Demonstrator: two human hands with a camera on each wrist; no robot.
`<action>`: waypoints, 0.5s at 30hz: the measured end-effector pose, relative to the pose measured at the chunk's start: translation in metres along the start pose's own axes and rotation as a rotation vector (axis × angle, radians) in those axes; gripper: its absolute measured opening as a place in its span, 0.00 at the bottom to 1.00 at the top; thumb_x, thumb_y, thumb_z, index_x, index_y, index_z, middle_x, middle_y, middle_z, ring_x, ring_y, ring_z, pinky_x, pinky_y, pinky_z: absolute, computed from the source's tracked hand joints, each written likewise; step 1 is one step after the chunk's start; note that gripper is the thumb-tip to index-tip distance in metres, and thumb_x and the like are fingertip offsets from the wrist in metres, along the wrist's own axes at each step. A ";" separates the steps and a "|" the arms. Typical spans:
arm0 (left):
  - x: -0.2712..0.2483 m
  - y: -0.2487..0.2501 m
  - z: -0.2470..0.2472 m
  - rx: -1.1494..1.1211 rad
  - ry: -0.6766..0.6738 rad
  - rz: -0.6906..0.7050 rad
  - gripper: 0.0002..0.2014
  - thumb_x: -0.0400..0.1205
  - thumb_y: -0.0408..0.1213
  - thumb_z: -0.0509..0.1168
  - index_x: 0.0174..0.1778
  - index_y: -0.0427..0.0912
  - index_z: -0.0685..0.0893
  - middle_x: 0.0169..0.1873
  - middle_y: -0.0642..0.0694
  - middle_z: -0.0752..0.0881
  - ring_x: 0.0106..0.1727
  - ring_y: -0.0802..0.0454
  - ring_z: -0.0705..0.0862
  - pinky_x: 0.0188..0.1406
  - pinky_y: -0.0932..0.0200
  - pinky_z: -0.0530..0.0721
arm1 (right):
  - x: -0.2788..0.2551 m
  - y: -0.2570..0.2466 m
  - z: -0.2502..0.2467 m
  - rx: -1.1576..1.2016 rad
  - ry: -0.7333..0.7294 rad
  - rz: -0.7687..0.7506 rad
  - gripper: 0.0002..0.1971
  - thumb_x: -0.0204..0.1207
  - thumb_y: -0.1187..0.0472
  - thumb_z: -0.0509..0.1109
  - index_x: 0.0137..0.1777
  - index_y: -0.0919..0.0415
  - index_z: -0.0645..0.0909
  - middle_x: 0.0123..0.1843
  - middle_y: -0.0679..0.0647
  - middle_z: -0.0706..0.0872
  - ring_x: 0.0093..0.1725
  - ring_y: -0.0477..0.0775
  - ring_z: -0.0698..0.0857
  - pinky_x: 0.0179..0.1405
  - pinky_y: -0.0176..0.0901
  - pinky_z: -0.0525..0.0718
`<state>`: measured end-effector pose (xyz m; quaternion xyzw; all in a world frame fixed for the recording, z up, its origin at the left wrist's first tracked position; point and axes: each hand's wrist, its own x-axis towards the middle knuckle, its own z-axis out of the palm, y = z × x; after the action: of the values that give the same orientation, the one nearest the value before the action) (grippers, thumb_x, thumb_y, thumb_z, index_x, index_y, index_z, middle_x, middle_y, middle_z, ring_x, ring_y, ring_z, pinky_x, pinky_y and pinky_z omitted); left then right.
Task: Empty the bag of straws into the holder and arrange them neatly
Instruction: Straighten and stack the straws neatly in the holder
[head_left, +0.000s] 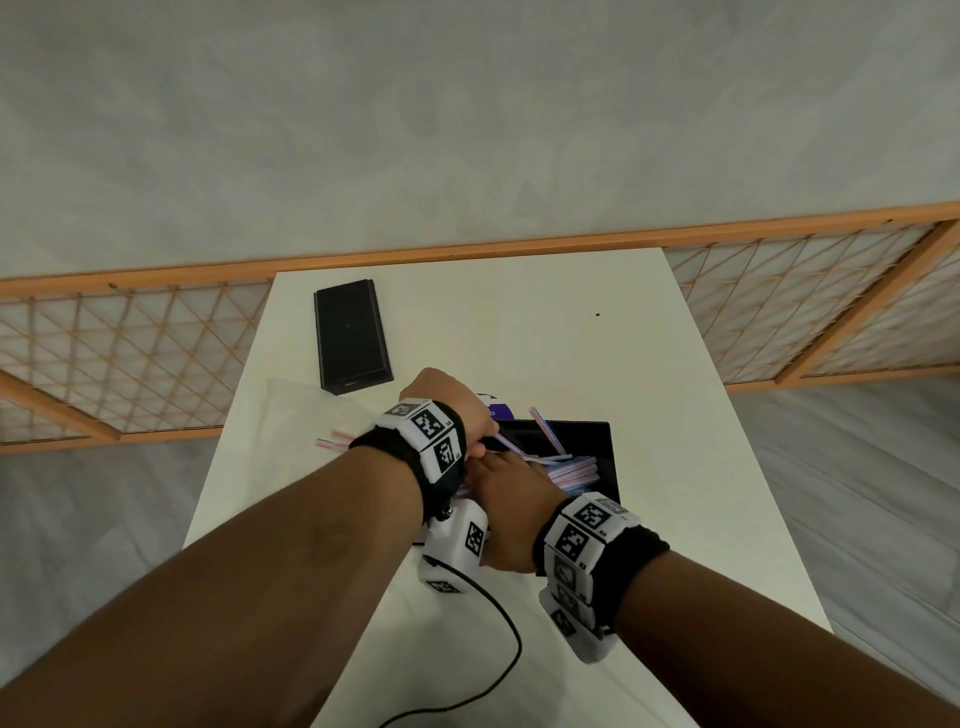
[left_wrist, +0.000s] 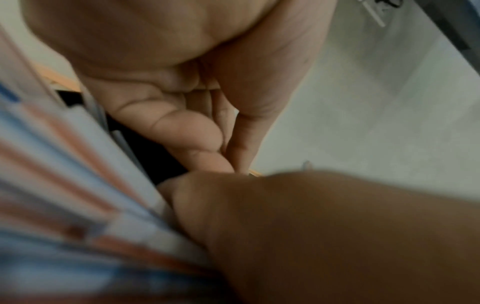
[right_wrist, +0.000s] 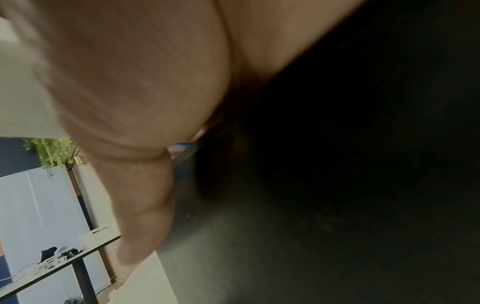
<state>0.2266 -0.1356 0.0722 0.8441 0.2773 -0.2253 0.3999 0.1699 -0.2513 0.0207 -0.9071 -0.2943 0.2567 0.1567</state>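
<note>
A black rectangular holder (head_left: 602, 441) lies on the white table (head_left: 571, 322), with pink, blue and white striped straws (head_left: 571, 470) inside. Both hands meet at its left end. My left hand (head_left: 480, 441) reaches over from the left with fingers curled (left_wrist: 197, 131) and pinches straws that stick up and out. My right hand (head_left: 491, 470) lies just below it, knuckles bent against the blurred bundle of straws (left_wrist: 64, 185); its fingertips are hidden. A clear plastic bag (head_left: 296, 410) lies at the left with a few straws (head_left: 335, 439) poking out of it.
A black box (head_left: 350, 338) lies at the far left of the table. A purple and white object (head_left: 498, 408) sits behind the holder. A black cable (head_left: 498, 623) runs across the near table. A wooden lattice screen (head_left: 130, 358) stands behind the table.
</note>
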 end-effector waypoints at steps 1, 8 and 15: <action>0.001 0.001 0.003 0.017 0.023 0.013 0.10 0.76 0.38 0.79 0.46 0.35 0.91 0.38 0.42 0.94 0.42 0.49 0.94 0.52 0.50 0.93 | 0.000 0.000 0.000 -0.004 -0.001 -0.001 0.50 0.66 0.40 0.78 0.83 0.55 0.57 0.81 0.54 0.66 0.78 0.61 0.66 0.77 0.62 0.65; -0.002 -0.001 -0.001 0.090 0.108 0.102 0.14 0.77 0.37 0.72 0.55 0.35 0.90 0.47 0.40 0.93 0.47 0.44 0.93 0.45 0.52 0.93 | 0.004 0.004 0.001 0.082 0.058 0.013 0.49 0.63 0.41 0.79 0.81 0.54 0.61 0.74 0.55 0.73 0.73 0.62 0.73 0.73 0.60 0.73; -0.027 -0.007 -0.052 0.092 0.103 0.079 0.03 0.71 0.29 0.69 0.33 0.33 0.87 0.18 0.45 0.85 0.18 0.49 0.77 0.21 0.60 0.77 | -0.002 0.002 -0.004 0.270 0.216 0.067 0.56 0.53 0.43 0.86 0.78 0.52 0.58 0.70 0.49 0.66 0.68 0.56 0.75 0.66 0.55 0.80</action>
<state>0.2101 -0.0977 0.1150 0.8824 0.2531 -0.1780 0.3545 0.1716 -0.2541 0.0236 -0.9094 -0.2084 0.2001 0.2991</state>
